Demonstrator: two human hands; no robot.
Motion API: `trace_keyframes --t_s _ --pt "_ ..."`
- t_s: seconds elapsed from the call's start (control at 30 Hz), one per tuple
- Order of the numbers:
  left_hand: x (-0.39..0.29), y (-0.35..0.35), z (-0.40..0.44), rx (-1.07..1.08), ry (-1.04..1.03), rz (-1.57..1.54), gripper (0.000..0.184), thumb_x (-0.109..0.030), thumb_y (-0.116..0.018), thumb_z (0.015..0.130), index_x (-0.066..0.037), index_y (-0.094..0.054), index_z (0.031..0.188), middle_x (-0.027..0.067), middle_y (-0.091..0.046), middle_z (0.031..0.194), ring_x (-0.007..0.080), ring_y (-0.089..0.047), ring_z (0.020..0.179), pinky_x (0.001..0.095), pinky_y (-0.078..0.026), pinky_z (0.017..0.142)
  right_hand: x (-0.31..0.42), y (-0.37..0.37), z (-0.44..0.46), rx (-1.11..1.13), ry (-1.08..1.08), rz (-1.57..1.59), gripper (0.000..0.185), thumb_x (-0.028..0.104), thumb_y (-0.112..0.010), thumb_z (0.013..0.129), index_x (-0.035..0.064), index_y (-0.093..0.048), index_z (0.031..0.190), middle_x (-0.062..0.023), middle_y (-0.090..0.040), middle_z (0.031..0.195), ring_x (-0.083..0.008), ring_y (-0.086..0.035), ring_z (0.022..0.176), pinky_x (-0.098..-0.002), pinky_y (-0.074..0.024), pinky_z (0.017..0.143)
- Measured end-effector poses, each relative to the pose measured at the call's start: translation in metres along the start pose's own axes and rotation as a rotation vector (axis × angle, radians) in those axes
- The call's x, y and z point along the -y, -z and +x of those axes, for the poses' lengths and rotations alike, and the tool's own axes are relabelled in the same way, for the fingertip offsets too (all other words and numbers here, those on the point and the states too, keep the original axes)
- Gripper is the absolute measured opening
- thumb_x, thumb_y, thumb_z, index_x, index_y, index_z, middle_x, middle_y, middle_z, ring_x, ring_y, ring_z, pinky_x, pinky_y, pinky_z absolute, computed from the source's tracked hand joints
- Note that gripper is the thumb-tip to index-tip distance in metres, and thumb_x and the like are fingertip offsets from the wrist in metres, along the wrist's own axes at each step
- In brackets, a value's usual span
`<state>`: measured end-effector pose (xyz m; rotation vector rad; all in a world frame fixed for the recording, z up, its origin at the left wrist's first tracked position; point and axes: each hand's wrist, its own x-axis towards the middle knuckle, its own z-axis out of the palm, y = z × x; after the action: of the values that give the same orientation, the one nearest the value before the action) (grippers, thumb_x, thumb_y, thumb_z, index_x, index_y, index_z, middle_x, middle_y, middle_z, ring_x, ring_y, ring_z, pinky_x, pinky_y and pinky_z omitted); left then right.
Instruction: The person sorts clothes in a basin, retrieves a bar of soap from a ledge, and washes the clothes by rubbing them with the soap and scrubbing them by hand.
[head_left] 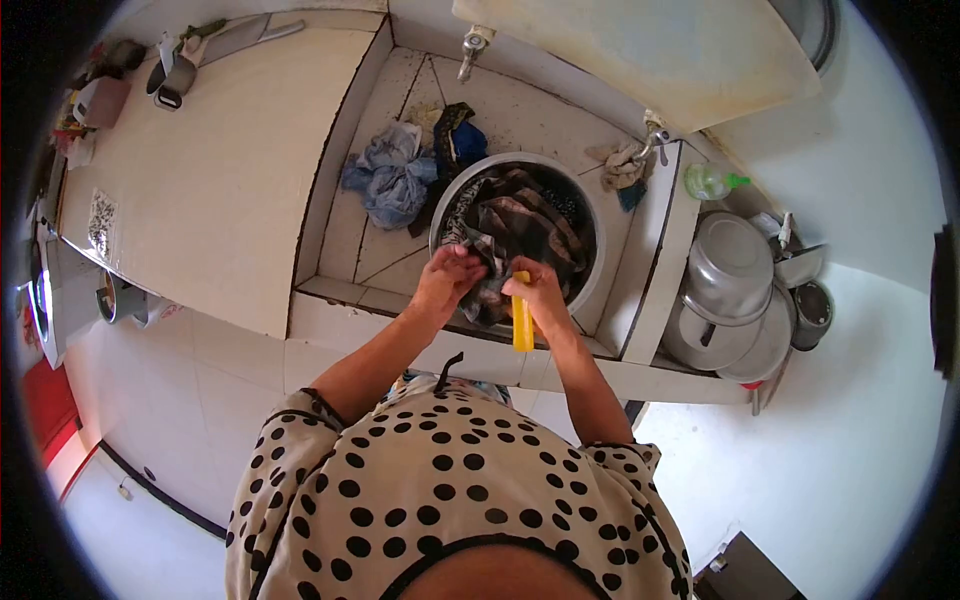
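Observation:
A round metal basin (598,245) full of dark, patterned wet clothes (515,225) stands in the tiled sink. At its near left rim, my left hand (450,280) has its fingers curled on a bunched piece of dark cloth (487,280). My right hand (540,295), over the near side of the basin, grips a long yellow bar of laundry soap (522,322). The upper end of the bar is hidden by the fingers, close against the cloth.
Left of the basin lie blue clothes (390,175) and a dark garment (462,138). Two taps (472,55) (655,135) are on the back wall. Rags (622,165) lie in the right corner. Pots (732,262), lids and a green-capped bottle (712,182) stand at right. A counter (220,190) extends left.

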<state>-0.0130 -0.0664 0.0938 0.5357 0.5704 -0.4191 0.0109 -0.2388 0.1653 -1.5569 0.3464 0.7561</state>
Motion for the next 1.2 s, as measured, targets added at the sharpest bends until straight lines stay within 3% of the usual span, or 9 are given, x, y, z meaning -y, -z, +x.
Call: trace_keyframes --t_s 0.1,0.23,0.37,0.6,0.77,0.83,0.9,1.0,1.2 --pt "0.027 0.028 0.024 -0.078 0.049 -0.061 0.023 -0.005 -0.051 0.09 -0.005 -0.056 0.112 0.0109 -0.061 0.108 0.0245 -0.062 0.094 0.0385 -0.054 0.083 0.018 -0.021 -0.012 0.17 0.315 -0.431 0.022 0.016 -0.066 0.07 0.0044 -0.061 0.089 -0.0063 -0.058 0.079 -0.0222 -0.061 0.072 -0.0331 -0.0489 0.067" --pt "-0.006 0.024 0.047 0.558 0.214 -0.253 0.025 -0.017 -0.052 0.092 -0.005 -0.059 0.112 0.0105 -0.063 0.108 0.026 -0.062 0.096 0.0402 -0.053 0.085 0.019 -0.046 -0.022 0.348 0.538 -1.05 0.04 0.02 -0.07 0.071 0.0116 -0.058 0.108 -0.0084 -0.052 0.109 -0.0259 -0.056 0.099 -0.0392 -0.0482 0.08" --pt "-0.008 -0.001 0.037 0.546 0.245 -0.322 0.033 -0.029 -0.048 0.093 -0.008 -0.056 0.117 0.0087 -0.062 0.112 0.0243 -0.061 0.099 0.0382 -0.051 0.087 0.022 -0.057 -0.001 0.029 1.115 -1.213 0.05 0.031 -0.07 0.076 0.0167 -0.052 0.12 -0.0035 -0.044 0.125 -0.0262 -0.045 0.115 -0.0464 -0.0378 0.09" --pt "-0.004 -0.079 -0.001 0.191 0.28 -0.224 0.053 -0.052 -0.044 0.093 -0.013 -0.05 0.128 0.0051 -0.058 0.12 0.021 -0.057 0.107 0.0338 -0.048 0.09 0.007 -0.006 0.08 -0.38 0.792 -0.991 0.031 0.031 -0.057 0.089 0.0127 -0.055 0.114 -0.0107 -0.051 0.117 -0.0336 -0.049 0.103 -0.0482 -0.0396 0.082" --pt "0.044 -0.015 0.045 0.399 -0.076 -0.211 0.051 -0.048 -0.052 0.091 -0.012 -0.052 0.127 0.0082 -0.059 0.114 0.0248 -0.058 0.1 0.0382 -0.049 0.088 0.005 -0.037 0.027 -0.298 0.849 -1.018 0.036 0.023 -0.06 0.085 0.0078 -0.053 0.117 -0.0149 -0.052 0.114 -0.037 -0.05 0.1 -0.0442 -0.0441 0.082" --pt "0.084 0.062 0.087 0.285 -0.392 0.156 0.056 -0.054 -0.046 0.092 -0.011 -0.05 0.129 0.0091 -0.057 0.118 0.0253 -0.057 0.103 0.0358 -0.046 0.092 0.0 -0.045 0.008 -0.243 0.81 -0.863 0.038 0.023 -0.063 0.083 0.0055 -0.053 0.115 -0.0147 -0.053 0.112 -0.0359 -0.052 0.098 -0.0417 -0.0444 0.082" --pt "0.021 -0.008 0.063 -0.028 0.122 -0.068 0.067 -0.063 -0.045 0.089 -0.007 -0.055 0.124 0.01 -0.059 0.114 0.0238 -0.059 0.098 0.0342 -0.047 0.09 -0.012 -0.043 0.01 -0.288 0.778 -0.595 0.036 0.02 -0.065 0.08 0.0023 -0.055 0.11 -0.0145 -0.055 0.105 -0.0327 -0.055 0.094 -0.0386 -0.0448 0.081" --pt "0.03 -0.009 0.071 -0.109 -0.005 0.081 0.076 -0.065 -0.054 0.082 -0.003 -0.053 0.126 0.0129 -0.061 0.113 0.0256 -0.059 0.098 0.0425 -0.046 0.09 -0.006 -0.014 0.021 -0.02 0.438 -0.403 0.025 0.011 -0.064 0.075 -0.0021 -0.057 0.095 -0.014 -0.057 0.091 -0.0257 -0.058 0.083 -0.0346 -0.0448 0.077" --pt "-0.01 -0.054 0.079 -0.054 0.101 0.087 0.054 -0.043 -0.048 0.091 -0.002 -0.052 0.127 0.0119 -0.059 0.118 0.0253 -0.057 0.104 0.0366 -0.043 0.096 0.025 -0.014 -0.01 0.327 0.526 -0.647 0.021 0.011 -0.064 0.064 0.0001 -0.054 0.078 -0.0109 -0.053 0.079 -0.0263 -0.055 0.075 -0.0349 -0.044 0.071"
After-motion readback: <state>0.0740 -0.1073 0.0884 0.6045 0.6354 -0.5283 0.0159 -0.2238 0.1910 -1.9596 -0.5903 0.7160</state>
